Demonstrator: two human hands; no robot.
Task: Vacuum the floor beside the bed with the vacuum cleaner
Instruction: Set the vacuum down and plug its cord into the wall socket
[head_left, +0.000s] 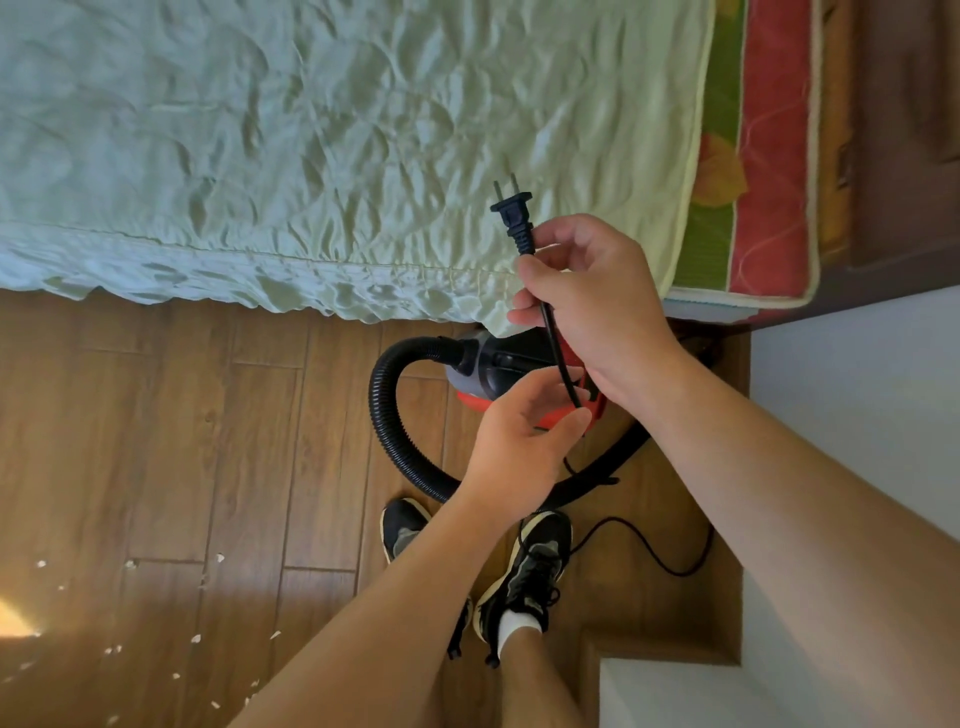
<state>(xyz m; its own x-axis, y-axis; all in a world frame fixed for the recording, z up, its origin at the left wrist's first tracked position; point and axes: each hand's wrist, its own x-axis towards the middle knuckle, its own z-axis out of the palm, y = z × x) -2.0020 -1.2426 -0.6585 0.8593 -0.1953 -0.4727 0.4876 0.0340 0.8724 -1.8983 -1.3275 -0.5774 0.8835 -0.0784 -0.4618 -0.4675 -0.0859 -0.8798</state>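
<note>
Right hand (597, 306): you pinch the power cord (557, 351) between thumb and curled fingers, just below the two-pin plug (513, 212). The plug stands free above the fist, pins up and bare.

Left hand (514, 447): fingers curl round the same cord lower down, thumb closing on it. A short taut run of cord spans the two hands.

Below the hands: the red and grey canister vacuum cleaner (491, 374) sits on the wooden floor (156, 415), right against the bed's edge, under the overhang of the pale green bedspread (311, 130). Its black ribbed hose (387, 415) loops out to the left and back toward your shoes (530, 571). Slack cord (675, 569) lies in a loop on the floor to the right, near the white wall (857, 389).

Work area: pale scraps (196, 638) are scattered over the boards at lower left, well apart from the machine.

Judgement: step in hand is readying the plug; suction not yet started. No socket is in view, so find it first.

To do it well:
- Hold the plug by its moulded body, fingers off the pins.
- Feed out slack with your left hand so the cord does not tug the canister.
- Keep the floor loop clear of your feet.
- Allow enough cord to reach the scraps.
</note>
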